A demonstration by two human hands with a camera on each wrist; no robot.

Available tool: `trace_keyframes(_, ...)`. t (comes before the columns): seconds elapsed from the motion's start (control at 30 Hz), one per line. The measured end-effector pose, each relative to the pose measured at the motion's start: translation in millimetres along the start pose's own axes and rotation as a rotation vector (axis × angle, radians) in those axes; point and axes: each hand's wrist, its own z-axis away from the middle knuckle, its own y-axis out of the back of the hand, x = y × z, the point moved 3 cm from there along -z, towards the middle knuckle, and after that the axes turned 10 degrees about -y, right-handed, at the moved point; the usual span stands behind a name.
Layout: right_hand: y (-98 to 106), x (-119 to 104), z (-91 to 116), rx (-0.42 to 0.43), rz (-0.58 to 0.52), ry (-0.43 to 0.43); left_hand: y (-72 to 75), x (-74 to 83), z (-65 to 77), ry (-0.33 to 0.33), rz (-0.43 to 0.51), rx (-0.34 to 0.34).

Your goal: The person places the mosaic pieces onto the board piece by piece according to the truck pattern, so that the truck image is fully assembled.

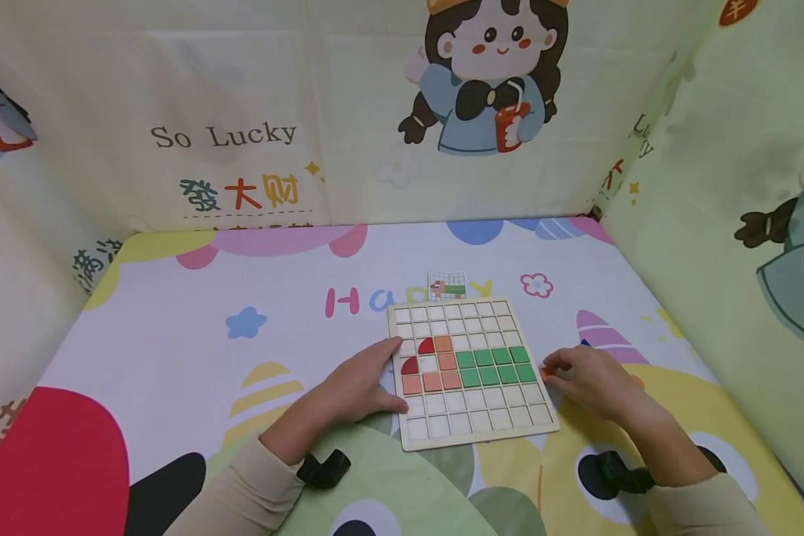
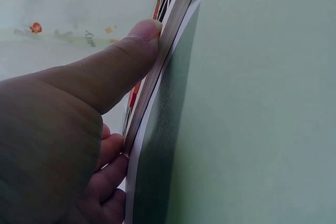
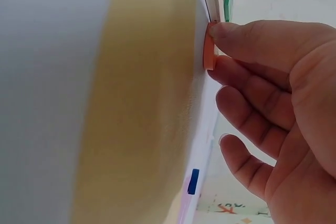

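Observation:
A wooden grid board (image 1: 482, 441) lies on the table, partly filled with tiles. Green tiles (image 1: 487, 377) form two rows towards its right side. Left of them sit salmon-orange tiles (image 1: 432, 382) and two red round-cornered tiles (image 1: 426, 345). My left hand (image 1: 355, 383) rests at the board's left edge, thumb and fingers spread along it; the thumb (image 2: 128, 51) touches that edge. Beside the right edge, my right hand (image 1: 599, 381) pinches an orange tile (image 3: 209, 48) between thumb and forefinger, low by the tabletop. Its other fingers are loosely bent.
Behind the board lies a small pattern card (image 1: 447, 285) showing a coloured grid. A dark blue piece (image 3: 193, 181) lies past my right hand. Printed cloth (image 1: 348, 171) hangs behind and at both sides of the table. Black straps (image 1: 324, 469) circle both wrists.

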Motion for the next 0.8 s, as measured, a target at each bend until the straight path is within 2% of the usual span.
trace_keyframes(0.47, 0.4, 0.0, -2.2, 0.022, 0.014, 0.004, 0.7, 1.1, -0.6, -0.001, 0.011, -0.001)
trace_keyframes(0.8, 5.3, 0.8, -0.1, 0.019, -0.051, -0.002, -0.3, 0.0, -0.4, -0.011, 0.009, 0.001)
